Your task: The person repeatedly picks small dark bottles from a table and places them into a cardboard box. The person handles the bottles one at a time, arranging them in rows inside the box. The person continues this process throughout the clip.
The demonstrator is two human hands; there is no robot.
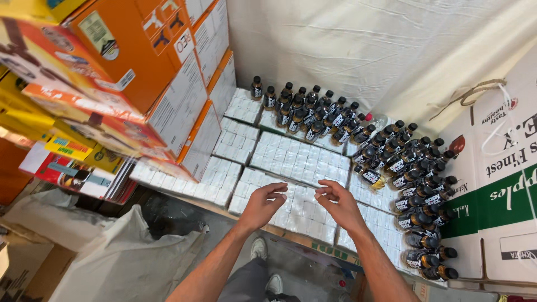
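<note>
The orange cartons (140,50) run off the top and left edges; the white and green box (498,184) is cut by the right edge; the far dark bottles (296,103) look too small to tell apart, perhaps identical.

The top of the white wrapped packs (296,162) lies open for a hand; dark bottles (391,162) crowd the back and right; stacked orange cartons (162,72) wall the left; a white-and-green box (498,196) closes the right.

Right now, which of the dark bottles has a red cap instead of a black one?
The red-capped bottle stands at the back of the cluster, near the white sheet; every other dark bottle shows a black cap.
</note>
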